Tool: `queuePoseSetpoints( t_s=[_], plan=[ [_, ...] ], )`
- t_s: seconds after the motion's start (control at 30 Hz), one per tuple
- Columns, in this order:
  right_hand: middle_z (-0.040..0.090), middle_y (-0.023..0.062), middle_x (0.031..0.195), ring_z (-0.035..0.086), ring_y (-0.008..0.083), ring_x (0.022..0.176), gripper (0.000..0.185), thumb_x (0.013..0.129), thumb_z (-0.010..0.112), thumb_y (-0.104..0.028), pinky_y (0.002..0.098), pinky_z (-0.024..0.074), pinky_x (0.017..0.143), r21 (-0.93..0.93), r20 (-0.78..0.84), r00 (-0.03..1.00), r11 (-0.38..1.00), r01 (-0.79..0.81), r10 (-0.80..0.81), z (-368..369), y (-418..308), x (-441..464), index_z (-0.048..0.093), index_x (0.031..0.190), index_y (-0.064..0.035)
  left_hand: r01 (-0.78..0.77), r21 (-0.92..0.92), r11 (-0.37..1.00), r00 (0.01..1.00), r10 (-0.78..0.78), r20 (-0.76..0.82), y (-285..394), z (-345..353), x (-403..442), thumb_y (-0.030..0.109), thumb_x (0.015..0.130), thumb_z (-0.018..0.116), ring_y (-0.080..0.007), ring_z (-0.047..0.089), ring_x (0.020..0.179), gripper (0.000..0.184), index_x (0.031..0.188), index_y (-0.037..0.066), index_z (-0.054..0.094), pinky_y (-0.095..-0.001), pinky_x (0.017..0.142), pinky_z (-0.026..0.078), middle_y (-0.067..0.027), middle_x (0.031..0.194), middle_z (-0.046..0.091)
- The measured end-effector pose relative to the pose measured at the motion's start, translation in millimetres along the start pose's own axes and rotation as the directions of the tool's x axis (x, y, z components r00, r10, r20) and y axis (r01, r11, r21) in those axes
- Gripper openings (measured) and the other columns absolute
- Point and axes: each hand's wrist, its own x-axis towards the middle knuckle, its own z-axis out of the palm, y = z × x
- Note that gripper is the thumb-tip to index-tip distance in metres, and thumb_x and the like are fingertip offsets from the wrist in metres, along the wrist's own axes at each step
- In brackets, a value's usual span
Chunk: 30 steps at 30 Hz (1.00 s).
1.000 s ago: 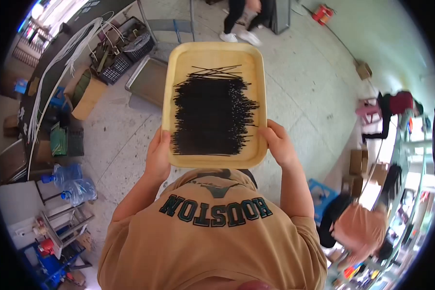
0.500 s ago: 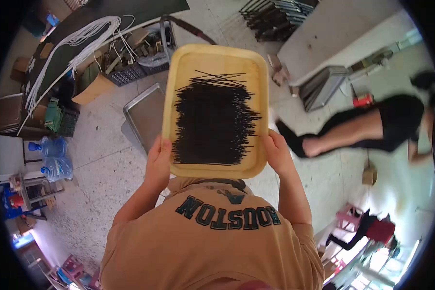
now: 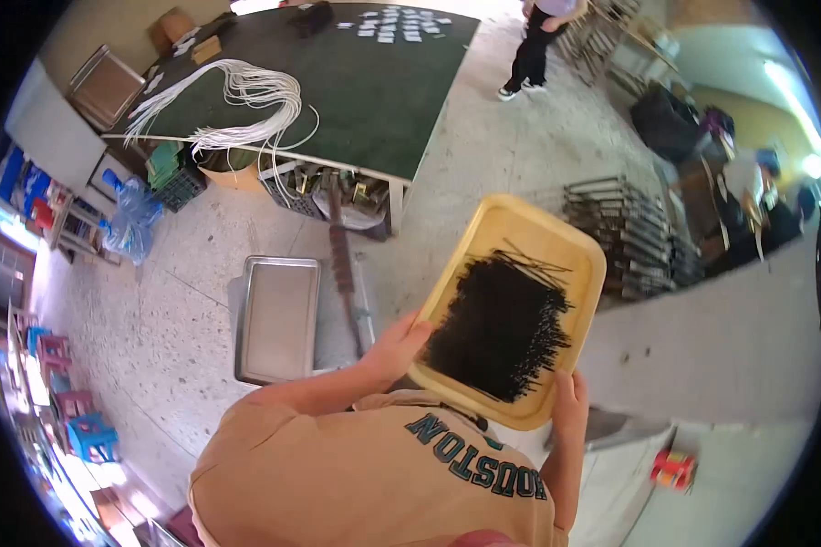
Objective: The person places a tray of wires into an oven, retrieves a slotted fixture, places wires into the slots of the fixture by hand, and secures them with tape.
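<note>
Well lit. Tube light [image 3: 795, 107] glares up and right of the tray [image 3: 515, 226]; blown highlights far left of it. Heavy fisheye bend, black corners, tray fairly sharp.

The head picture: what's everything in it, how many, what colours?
Yellow tray: one, yellow, between both hands
Sticks: uncountable, black, in the yellow tray
Metal trays: two, silver, left and top left
Table: one, dark green, upper left
Cords: one bundle, white, on the table
Crates: at least two, dark, by the table
Water bottles: two, clear blue, left
Stools: several, blue and reddish, lower left
Stacked bars: several, dark, right
Box-like item: one, red, lower right
Other person: one clear, dark trousers, top
Far right: too blurred
Shirt: one, tan, worn
Left hand: one, fingers on tray's left edge
Right hand: one, fingers on right edge
</note>
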Motion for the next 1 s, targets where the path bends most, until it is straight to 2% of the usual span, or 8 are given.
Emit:
queuePoseSetpoints(
  t_s=[0.27,0.43,0.53,0.63,0.7,0.77,0.87,1.0],
  plan=[
    [0.064,0.0043,0.088,0.055,0.0121,0.077,0.037,0.096,0.045,-0.028,0.0270,0.0440,0.071,0.101,0.368,0.929,0.991,-0.089,0.046,-26.8,-13.8,320.7,0.062,0.096,0.0050,-0.139,-0.098,0.985,0.952,0.105,-0.286,77.2,54.7,195.5,0.024,0.103,0.040,-0.0089,0.049,0.105,0.041,0.138,0.002,0.041,-0.0256,0.093,0.039,-0.0017,0.116,0.056],
    [0.060,0.0008,0.079,0.048,0.0084,0.065,0.041,0.098,0.042,-0.035,0.0255,0.0366,0.059,0.156,0.279,0.960,0.986,-0.060,0.014,-39.1,-42.9,496.2,0.063,0.096,0.0004,-0.247,-0.282,0.927,0.954,0.180,-0.241,150.5,67.9,383.5,0.024,0.102,0.042,-0.0081,0.050,0.103,0.041,0.136,0.002,0.043,-0.0245,0.091,0.040,-0.0016,0.113,0.057],
    [0.061,0.0007,0.081,0.052,0.0083,0.067,0.042,0.100,0.041,-0.036,0.0247,0.0397,0.062,0.248,0.311,0.949,0.960,-0.132,0.050,-48.5,-99.8,595.9,0.063,0.100,-0.0002,-0.096,0.010,0.995,0.966,0.095,-0.241,196.3,77.6,498.7,0.027,0.102,0.044,-0.0072,0.049,0.096,0.040,0.134,0.003,0.046,-0.0232,0.087,0.040,0.0006,0.106,0.056],
    [0.065,0.0139,0.107,0.059,0.0226,0.093,0.041,0.100,0.041,-0.030,0.0317,0.0444,0.082,0.326,0.172,0.984,0.940,-0.105,0.050,-70.9,-111.0,717.9,0.060,0.117,0.0029,-0.180,-0.094,0.979,0.948,0.147,-0.281,255.0,103.2,617.8,0.027,0.102,0.044,-0.0065,0.047,0.090,0.037,0.130,0.004,0.048,-0.0232,0.082,0.039,0.0030,0.099,0.054],
    [0.053,0.0184,0.131,0.048,0.0318,0.123,0.045,0.098,0.045,-0.032,0.0371,0.0374,0.098,-0.465,-0.056,0.833,0.753,0.465,-0.550,-91.5,-105.9,796.9,0.053,0.130,-0.0010,-0.176,-0.144,0.974,0.964,0.140,-0.228,267.2,103.6,708.8,0.027,0.101,0.045,-0.0062,0.046,0.087,0.036,0.129,0.004,0.050,-0.0232,0.079,0.038,0.0041,0.095,0.053],
    [0.034,0.0190,0.148,0.027,0.0336,0.140,0.053,0.096,0.045,-0.031,0.0424,0.0234,0.111,-0.759,0.142,0.878,0.519,0.393,-0.457,-90.3,-168.6,866.6,0.041,0.140,-0.0015,-0.092,0.034,0.995,0.969,0.097,-0.227,259.8,82.0,803.6,0.027,0.102,0.044,-0.0063,0.046,0.089,0.034,0.126,0.003,0.051,-0.0238,0.081,0.038,0.0041,0.097,0.053],
    [0.023,0.0173,0.153,0.019,0.0322,0.143,0.067,0.094,0.049,-0.035,0.0463,0.0116,0.115,-0.718,0.343,0.825,0.441,0.538,-0.449,-52.0,-236.3,1002.2,0.025,0.147,-0.0018,0.014,0.107,0.994,0.964,0.015,-0.266,355.1,112.0,897.7,0.028,0.102,0.043,-0.0085,0.050,0.101,0.035,0.126,0.002,0.050,-0.0258,0.090,0.039,-0.0018,0.110,0.057],
    [0.021,0.0167,0.154,0.018,0.0314,0.144,0.076,0.093,0.047,-0.045,0.0489,0.0117,0.115,-0.606,0.537,0.652,0.293,0.740,-0.535,20.9,-289.5,1203.3,0.020,0.147,0.0012,-0.252,-0.259,0.932,0.944,0.178,-0.277,428.5,112.0,1035.4,0.028,0.103,0.041,-0.0107,0.052,0.103,0.040,0.132,0.001,0.045,-0.0259,0.091,0.042,-0.0055,0.117,0.057]
  ],
)
